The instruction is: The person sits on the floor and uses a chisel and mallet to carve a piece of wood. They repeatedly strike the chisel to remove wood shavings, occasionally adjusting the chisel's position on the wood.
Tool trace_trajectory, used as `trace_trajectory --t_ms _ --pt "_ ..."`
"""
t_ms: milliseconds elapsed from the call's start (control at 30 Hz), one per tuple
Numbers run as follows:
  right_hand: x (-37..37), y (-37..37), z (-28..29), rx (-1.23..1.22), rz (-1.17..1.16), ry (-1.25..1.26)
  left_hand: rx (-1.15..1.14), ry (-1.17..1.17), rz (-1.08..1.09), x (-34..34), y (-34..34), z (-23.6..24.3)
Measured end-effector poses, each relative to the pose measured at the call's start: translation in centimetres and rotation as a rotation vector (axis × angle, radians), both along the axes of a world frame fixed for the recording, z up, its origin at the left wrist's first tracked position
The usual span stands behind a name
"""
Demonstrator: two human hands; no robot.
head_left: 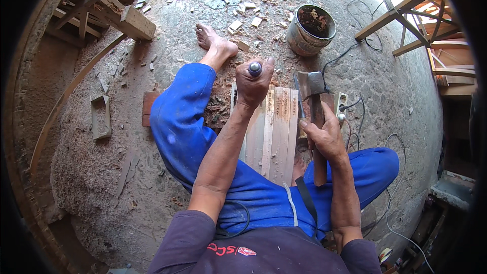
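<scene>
My left hand (252, 91) is closed around the upright handle of a chisel (254, 68); its metal-capped end faces up and its blade is hidden below the fist. In my right hand (327, 137) is a hammer (310, 85) with a heavy metal head and a wooden handle, held to the right of the chisel. Between my legs lie several pale wooden boards (274, 132) side by side, with chips and brown marks on top. The left fist is over their far left end. A reddish-brown timber (150, 107) shows beyond my left leg.
A stained bucket (310, 30) of shavings stands ahead to the right. A power strip (341, 102) with plugged cords sits right of the boards. Offcuts litter the concrete floor (177, 15); a small wooden frame (101, 116) lies left. Wooden structures (137, 23) flank both sides.
</scene>
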State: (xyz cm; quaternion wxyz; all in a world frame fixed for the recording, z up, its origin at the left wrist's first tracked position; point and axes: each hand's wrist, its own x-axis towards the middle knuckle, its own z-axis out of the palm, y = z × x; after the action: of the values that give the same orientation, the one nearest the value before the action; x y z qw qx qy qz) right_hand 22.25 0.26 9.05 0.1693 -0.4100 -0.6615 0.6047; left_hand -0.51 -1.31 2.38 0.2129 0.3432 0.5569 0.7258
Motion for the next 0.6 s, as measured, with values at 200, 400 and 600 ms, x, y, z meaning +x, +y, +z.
trace_trajectory --t_ms 200,400,600 --pt "0.2 0.0 0.1 -0.01 -0.006 -0.031 -0.034 -0.044 -0.004 0.0 0.1 -1.3" --pt "0.1 -0.1 -0.4 0.03 0.027 -0.04 -0.011 -0.079 -0.016 -0.2 0.3 -2.0" --pt "-1.1 -0.2 1.1 0.237 0.081 -0.056 0.003 0.041 0.037 1.4 -0.9 -1.1"
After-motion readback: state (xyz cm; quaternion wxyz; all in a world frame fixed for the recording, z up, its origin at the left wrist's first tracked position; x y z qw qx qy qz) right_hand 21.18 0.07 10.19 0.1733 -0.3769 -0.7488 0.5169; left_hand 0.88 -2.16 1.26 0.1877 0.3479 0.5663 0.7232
